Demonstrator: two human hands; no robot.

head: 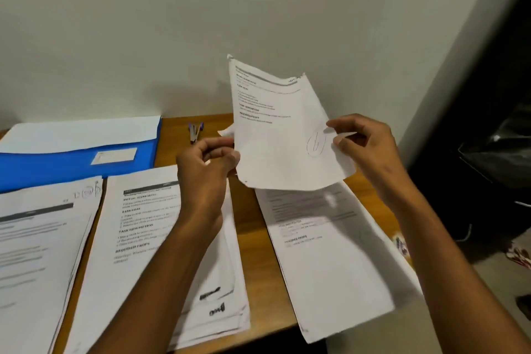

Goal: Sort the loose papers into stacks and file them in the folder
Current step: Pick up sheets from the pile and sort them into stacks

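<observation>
**paperpusher_22:** Plain pale wall [201, 23] at the back, wooden worktop [253, 224] pushed up against it. Both hands are up over the worktop with one printed sheet [275, 135] between them. Left hand [207, 169] has its fingers curled, pinching the sheet's left edge; right hand [365, 144] pinches the right edge between thumb and fingertips. Sheet's tilted up and a bit curled, with a pen scribble circled near the right hand

**deskgoblin:** where's the rest of the paperwork?

**paperpusher_22:** Three stacks lying flat. Left stack [37, 253] runs off the frame edge, middle stack [138, 238] sits just beside it and goes under the left forearm, right stack [330, 253] is on the far side of a bare strip of wood and hangs over the worktop's right edge. Blue folder [57, 164] lies at the back left, touching the wall, with white pages [83, 132] in it and a small label on the pocket

**deskgoblin:** anything else on there?

**paperpusher_22:** couple of pens [195, 131] by the wall, just behind the left hand. Dark stuff on the floor to the right, too murky to tell what it is
</observation>
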